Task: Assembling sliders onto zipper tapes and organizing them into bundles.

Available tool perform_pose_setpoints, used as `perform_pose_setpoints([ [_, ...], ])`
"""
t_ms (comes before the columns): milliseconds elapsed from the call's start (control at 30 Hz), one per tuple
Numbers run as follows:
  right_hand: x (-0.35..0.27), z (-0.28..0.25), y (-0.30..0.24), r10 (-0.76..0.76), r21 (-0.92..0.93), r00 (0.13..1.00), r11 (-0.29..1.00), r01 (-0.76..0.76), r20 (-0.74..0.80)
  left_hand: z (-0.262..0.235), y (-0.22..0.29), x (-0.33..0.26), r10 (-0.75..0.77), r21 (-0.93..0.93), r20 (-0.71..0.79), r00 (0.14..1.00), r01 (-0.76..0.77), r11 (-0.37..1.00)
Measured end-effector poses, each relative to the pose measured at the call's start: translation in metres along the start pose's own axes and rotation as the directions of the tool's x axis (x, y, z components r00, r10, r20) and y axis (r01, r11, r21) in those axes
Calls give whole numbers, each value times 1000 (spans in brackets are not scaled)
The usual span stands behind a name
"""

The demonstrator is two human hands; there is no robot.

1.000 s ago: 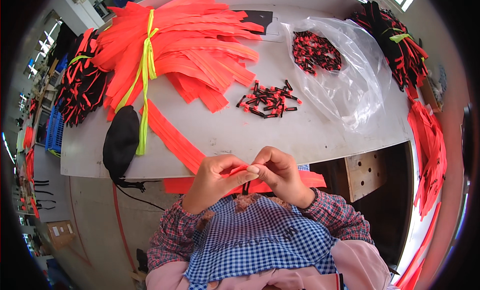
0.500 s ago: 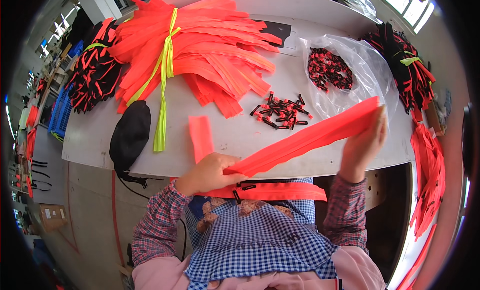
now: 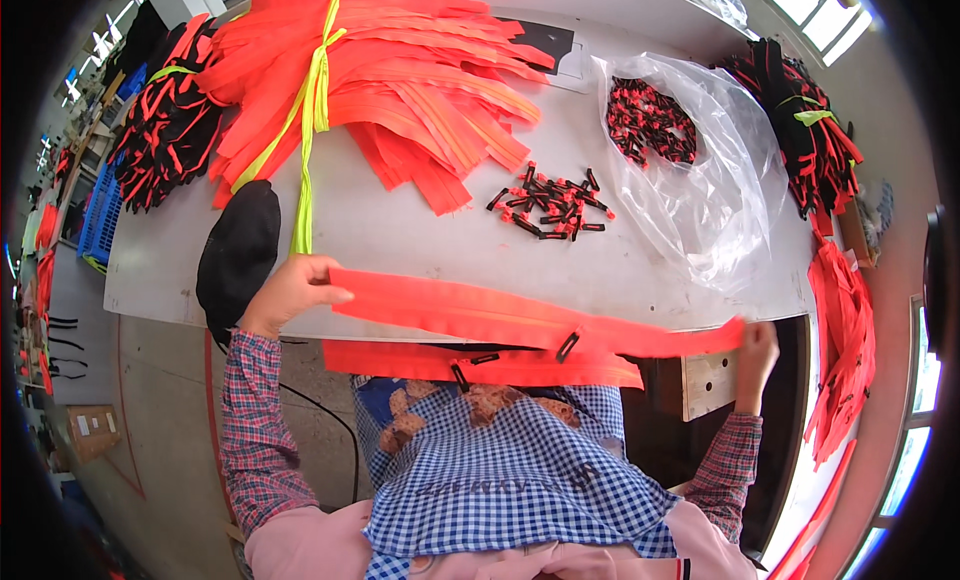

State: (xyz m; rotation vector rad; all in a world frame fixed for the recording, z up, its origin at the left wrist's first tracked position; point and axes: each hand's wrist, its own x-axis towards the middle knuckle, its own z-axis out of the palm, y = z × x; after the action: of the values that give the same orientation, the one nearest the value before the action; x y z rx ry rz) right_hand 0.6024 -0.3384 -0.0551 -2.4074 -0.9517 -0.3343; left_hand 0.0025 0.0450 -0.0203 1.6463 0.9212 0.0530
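Observation:
A coral-red zipper strip (image 3: 480, 309) is stretched nearly level across my front, over the table's near edge. My left hand (image 3: 290, 294) pinches its left end between thumb and fingers. At the other end, my right hand (image 3: 757, 360) grips the strip with closed fingers. A black zipper pull (image 3: 568, 347) hangs at the strip's lower edge, right of its middle. Just below, a second coral-red zipper strip (image 3: 395, 362) lies across my lap, with two black pulls (image 3: 461, 377) on it. Loose black-and-red zipper sliders (image 3: 550, 205) are heaped on the table beyond my hands.
A big bundle of coral zipper strips (image 3: 400, 90), tied with a yellow-green band (image 3: 316, 90), covers the back left. A black pouch-like thing (image 3: 240, 250) sits beside my left hand. A clear plastic bag (image 3: 700, 220) holds more sliders. Black-and-red bundles (image 3: 165, 130) flank the table.
My left hand has moved left and up, my right hand downward. The strip, slanted and bunched before, is now drawn out long between them, showing a black pull.

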Motion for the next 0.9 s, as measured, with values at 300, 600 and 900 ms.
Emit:
perform_pose_setpoints([
  [300,-44,20,-246,-526,618,738,763,190,422,100,74,21,217,-442,-650,728,-595,671],
  [600,-33,25,-346,-748,863,539,499,71,388,155,108,2,458,122,-482,747,-460,879],
  [900,-38,45,-344,-842,921,480,357,154,246,165,81,12,301,-372,-388,871,-446,814],
])
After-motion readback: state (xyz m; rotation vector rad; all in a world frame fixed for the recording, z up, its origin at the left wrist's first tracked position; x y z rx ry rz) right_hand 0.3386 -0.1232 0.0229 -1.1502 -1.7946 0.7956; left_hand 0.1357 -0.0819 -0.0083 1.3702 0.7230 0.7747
